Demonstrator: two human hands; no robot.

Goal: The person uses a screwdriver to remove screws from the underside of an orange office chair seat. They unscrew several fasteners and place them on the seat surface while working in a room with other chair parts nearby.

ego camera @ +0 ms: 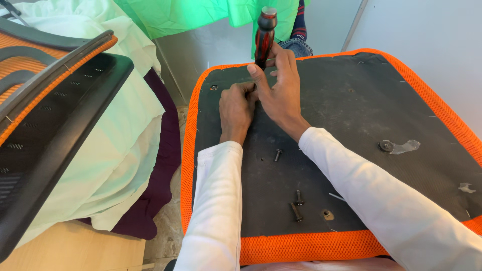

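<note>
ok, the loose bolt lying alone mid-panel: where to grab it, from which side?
Take the bolt across its shank, coming straight down from above. It lies flat on the black seat underside, shank roughly along the view's vertical, so pinch from left and right. Both hands are busy at the screwdriver.

Upturned seat base (351, 100), black fabric edged in orange mesh, fills centre and right of frame. Three loose bolts are seen on it: one (277, 155) at centre, two (297, 205) lower centre, touching. A washer (386, 146) lies at right.
</note>
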